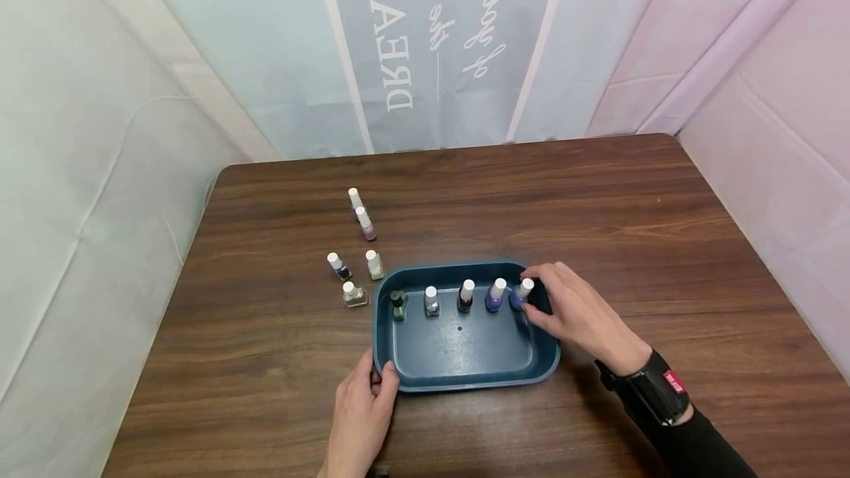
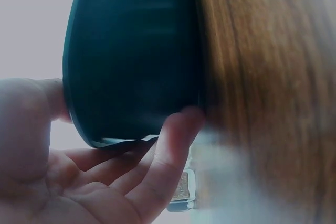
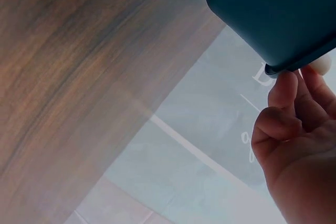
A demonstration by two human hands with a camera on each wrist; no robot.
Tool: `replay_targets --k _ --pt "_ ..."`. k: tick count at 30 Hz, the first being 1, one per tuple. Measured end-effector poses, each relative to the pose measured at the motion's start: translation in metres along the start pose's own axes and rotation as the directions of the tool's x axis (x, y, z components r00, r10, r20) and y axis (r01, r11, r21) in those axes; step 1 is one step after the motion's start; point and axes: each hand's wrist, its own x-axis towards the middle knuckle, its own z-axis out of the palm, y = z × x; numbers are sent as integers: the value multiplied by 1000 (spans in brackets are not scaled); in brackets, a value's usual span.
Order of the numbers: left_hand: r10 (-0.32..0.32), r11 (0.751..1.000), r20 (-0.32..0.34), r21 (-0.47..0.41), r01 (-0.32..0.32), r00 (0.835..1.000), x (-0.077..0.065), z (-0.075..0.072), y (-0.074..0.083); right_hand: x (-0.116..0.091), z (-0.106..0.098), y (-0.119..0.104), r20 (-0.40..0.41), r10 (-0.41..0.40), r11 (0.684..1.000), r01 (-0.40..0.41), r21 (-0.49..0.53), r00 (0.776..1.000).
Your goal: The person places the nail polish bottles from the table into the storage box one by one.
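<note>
A dark teal plastic tray (image 1: 458, 367) lies on the wooden table with several nail polish bottles standing in a row along its far side. My left hand (image 1: 361, 404) grips the tray's near left corner, thumb on the rim and fingers beneath, as the left wrist view also shows. At the row's right end, my right hand (image 1: 574, 308) reaches over the tray's right rim and pinches a blue nail polish bottle (image 1: 518, 299) with a white cap. Beside it stand a purple bottle (image 1: 494, 301), a dark bottle (image 1: 465, 302), a clear glittery bottle (image 1: 432, 305) and a green bottle (image 1: 398, 308).
Left of the tray, a clear bottle (image 1: 355, 295), a black bottle (image 1: 341, 268) and a whitish bottle (image 1: 375, 265) are on the table (image 1: 265, 330). Farther back, a lilac bottle (image 1: 367, 227) partly covers another white-capped bottle (image 1: 355, 198). A printed curtain (image 1: 451, 124) hangs behind.
</note>
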Motion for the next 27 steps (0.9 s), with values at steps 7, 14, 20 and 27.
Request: replay_targets --k 7,14,20,27 --pt "3 1000 2 1 -3 1000 0 0 1 -4 -2 5 -17 23 994 -21 104 1000" --pt "4 1000 9 -10 -4 1000 1 -2 0 -2 0 16 -138 78 961 -38 272 987" --pt "0 999 33 -34 2 999 1 -6 0 12 4 16 39 341 818 -317 481 939" --pt "30 996 89 -85 -23 996 2 -10 1 17 14 21 300 392 514 -478 713 870"
